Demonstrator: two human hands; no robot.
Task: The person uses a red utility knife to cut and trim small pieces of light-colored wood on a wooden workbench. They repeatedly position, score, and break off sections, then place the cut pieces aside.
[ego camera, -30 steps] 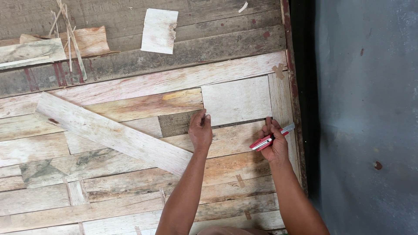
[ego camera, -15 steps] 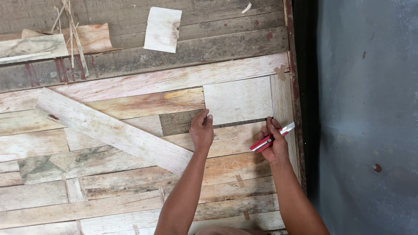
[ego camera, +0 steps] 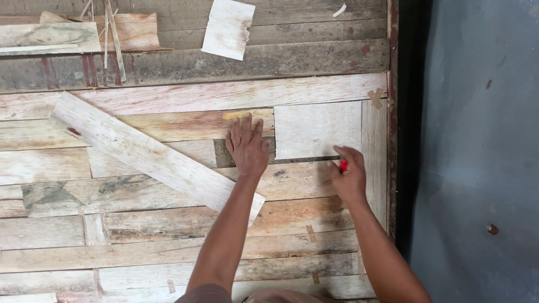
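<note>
Pressing my flat, open left hand [ego camera: 247, 147] on the boards [ego camera: 168, 126]; my right hand [ego camera: 348, 178] grips a red tool [ego camera: 343, 165] beside the pale square panel [ego camera: 317, 129].

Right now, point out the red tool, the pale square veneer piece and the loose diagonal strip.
red tool [ego camera: 343, 165], head view, the bit showing above the right hand.
pale square veneer piece [ego camera: 317, 129], head view, its middle.
loose diagonal strip [ego camera: 140, 151], head view, mid-length.

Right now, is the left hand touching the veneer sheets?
Touching: the head view shows the left hand pressed flat, fingers spread, on the veneer sheets, no gap.
</note>
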